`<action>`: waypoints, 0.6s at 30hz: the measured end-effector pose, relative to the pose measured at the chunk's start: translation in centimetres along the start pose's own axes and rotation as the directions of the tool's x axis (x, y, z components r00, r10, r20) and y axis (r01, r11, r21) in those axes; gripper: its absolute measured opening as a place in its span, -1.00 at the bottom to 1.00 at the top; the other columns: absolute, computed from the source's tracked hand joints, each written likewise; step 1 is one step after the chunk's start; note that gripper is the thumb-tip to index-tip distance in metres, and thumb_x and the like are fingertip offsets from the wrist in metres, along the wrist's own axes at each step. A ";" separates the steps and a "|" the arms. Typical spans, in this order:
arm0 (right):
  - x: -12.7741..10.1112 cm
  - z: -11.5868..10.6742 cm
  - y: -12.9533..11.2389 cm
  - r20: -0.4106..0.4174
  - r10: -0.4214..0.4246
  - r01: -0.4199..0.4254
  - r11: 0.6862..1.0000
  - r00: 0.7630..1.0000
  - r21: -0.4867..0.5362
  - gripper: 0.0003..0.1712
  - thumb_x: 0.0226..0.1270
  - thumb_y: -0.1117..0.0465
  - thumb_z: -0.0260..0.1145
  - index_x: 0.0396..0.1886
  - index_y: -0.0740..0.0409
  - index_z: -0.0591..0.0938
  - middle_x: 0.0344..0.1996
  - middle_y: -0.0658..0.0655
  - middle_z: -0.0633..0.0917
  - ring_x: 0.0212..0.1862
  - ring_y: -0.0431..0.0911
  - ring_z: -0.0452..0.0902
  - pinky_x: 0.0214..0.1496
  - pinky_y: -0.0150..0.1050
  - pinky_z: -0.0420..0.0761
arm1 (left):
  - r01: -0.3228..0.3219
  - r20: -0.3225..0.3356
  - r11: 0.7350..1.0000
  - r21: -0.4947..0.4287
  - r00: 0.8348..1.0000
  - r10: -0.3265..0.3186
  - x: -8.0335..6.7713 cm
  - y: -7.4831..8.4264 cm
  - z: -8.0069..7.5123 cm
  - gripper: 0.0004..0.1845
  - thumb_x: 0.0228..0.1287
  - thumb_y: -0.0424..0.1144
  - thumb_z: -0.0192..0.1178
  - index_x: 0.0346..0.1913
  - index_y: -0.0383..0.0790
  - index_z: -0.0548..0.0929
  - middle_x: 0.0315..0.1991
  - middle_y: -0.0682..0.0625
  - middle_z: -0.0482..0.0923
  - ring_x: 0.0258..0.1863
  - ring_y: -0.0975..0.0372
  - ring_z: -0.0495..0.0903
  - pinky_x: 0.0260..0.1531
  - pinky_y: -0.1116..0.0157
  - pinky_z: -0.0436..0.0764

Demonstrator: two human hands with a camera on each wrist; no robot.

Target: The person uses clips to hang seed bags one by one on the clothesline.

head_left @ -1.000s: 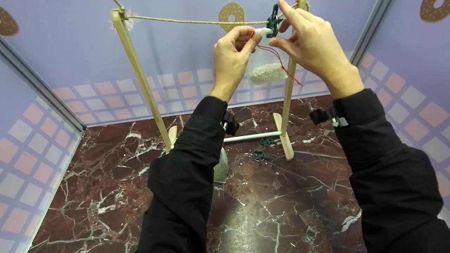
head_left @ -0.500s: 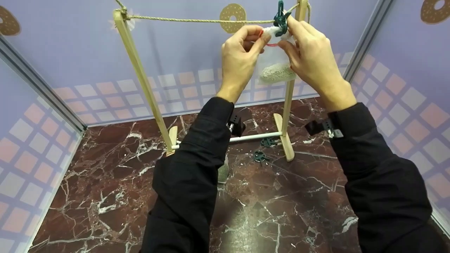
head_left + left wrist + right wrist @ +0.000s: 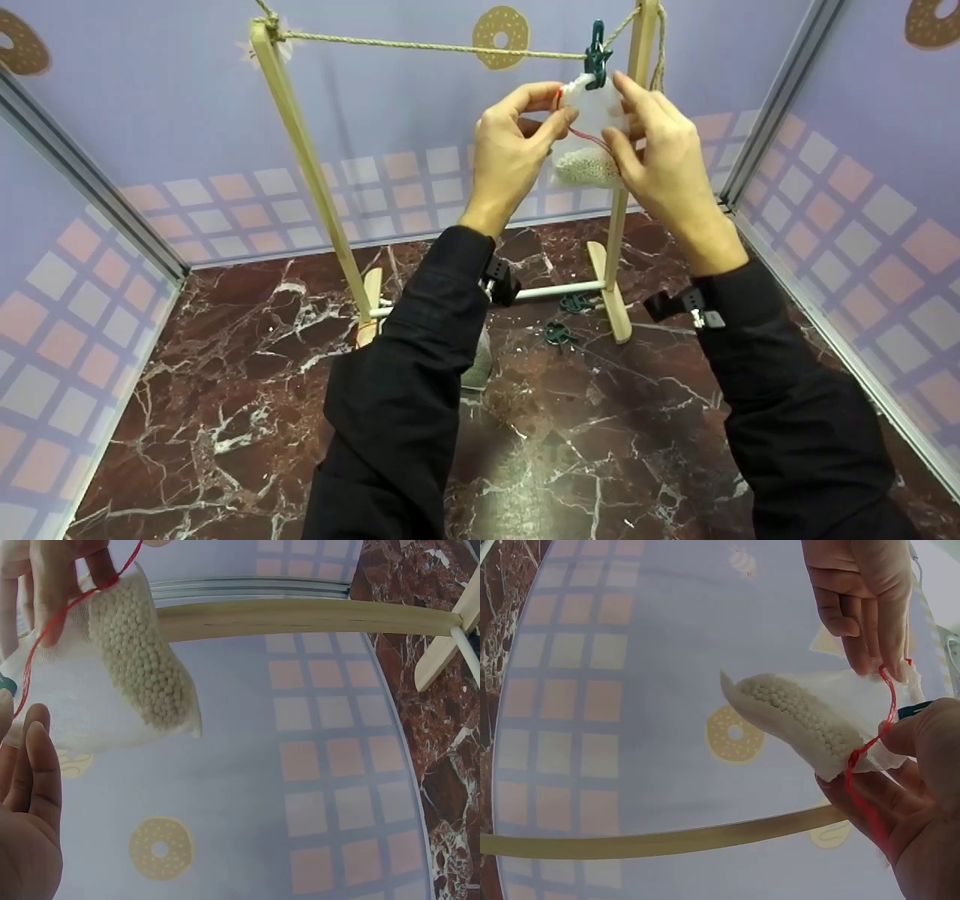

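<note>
A translucent white mesh drawstring bag point(image 3: 598, 112) with pale round pellets point(image 3: 142, 652) in its lower part hangs from the rope. A dark green plastic clip point(image 3: 597, 58) stands upright on the rope point(image 3: 420, 44), its lower end on the bag's top edge. My left hand point(image 3: 514, 142) pinches the bag's upper left corner, where the red drawstring point(image 3: 889, 701) comes out. At the right edge, just below the clip, my right hand point(image 3: 664, 150) holds the bag between thumb and fingers. The drawstring runs across to the right thumb and trails past the palm in the right wrist view.
The rope spans two wooden posts point(image 3: 311, 161) joined low down by a white bar point(image 3: 559, 289). Two more green clips point(image 3: 558, 333) lie on the dark marble surface point(image 3: 600, 420). Another filled bag point(image 3: 478, 364) stands partly hidden behind the left sleeve. Patterned panels point(image 3: 405, 112) enclose the area.
My right hand has come down from the clip's upper end to the bag's right edge. The clip now stands on the rope without a hand on it. My left hand shifted slightly right and down.
</note>
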State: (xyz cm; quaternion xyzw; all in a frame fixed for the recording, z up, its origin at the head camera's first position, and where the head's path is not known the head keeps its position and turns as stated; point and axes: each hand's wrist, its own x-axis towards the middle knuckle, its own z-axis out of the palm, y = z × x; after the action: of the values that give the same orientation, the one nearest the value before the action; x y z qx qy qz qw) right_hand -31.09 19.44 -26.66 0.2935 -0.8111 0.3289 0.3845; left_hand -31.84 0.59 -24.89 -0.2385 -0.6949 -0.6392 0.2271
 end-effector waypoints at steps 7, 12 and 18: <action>-1.4 0.2 0.7 0.008 0.007 -0.007 1.000 1.000 0.020 -0.39 0.43 0.33 0.32 0.43 0.30 0.41 -0.07 0.31 0.67 -0.19 0.02 0.71 -0.17 -0.51 0.62 | 0.008 -0.002 0.999 -0.041 1.000 -0.008 -1.0 -0.4 -0.6 -0.54 0.26 -0.31 0.43 0.21 -0.32 0.63 0.09 -0.10 0.68 -0.23 0.17 0.77 -0.16 0.32 0.71; -2.3 0.2 1.1 0.011 0.020 -0.021 0.999 1.000 0.031 -0.37 0.44 0.29 0.33 0.45 0.30 0.41 -0.07 0.31 0.68 -0.19 0.02 0.71 -0.16 -0.48 0.64 | 0.011 -0.002 0.999 -0.050 1.000 -0.011 -1.5 -0.9 -1.0 -0.53 0.28 -0.31 0.41 0.23 -0.33 0.62 0.15 -0.12 0.65 -0.15 0.19 0.76 -0.12 0.32 0.71; -3.5 0.3 1.6 0.022 0.040 -0.041 0.997 0.999 0.058 -0.34 0.43 0.32 0.34 0.46 0.34 0.36 -0.03 0.32 0.67 -0.17 0.04 0.71 -0.11 -0.47 0.64 | 0.025 0.034 1.000 -0.017 0.999 -0.024 -2.2 -1.4 -1.1 -0.47 0.29 -0.26 0.42 0.28 -0.30 0.57 0.21 -0.14 0.60 -0.05 0.23 0.72 -0.07 0.35 0.69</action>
State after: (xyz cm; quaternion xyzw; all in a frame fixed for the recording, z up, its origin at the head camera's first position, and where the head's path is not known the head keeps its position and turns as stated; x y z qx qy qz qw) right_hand -30.53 20.95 -30.13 0.2915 -0.8108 0.3571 0.3607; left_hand -30.96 -0.66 -27.26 -0.2428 -0.6961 -0.6437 0.2052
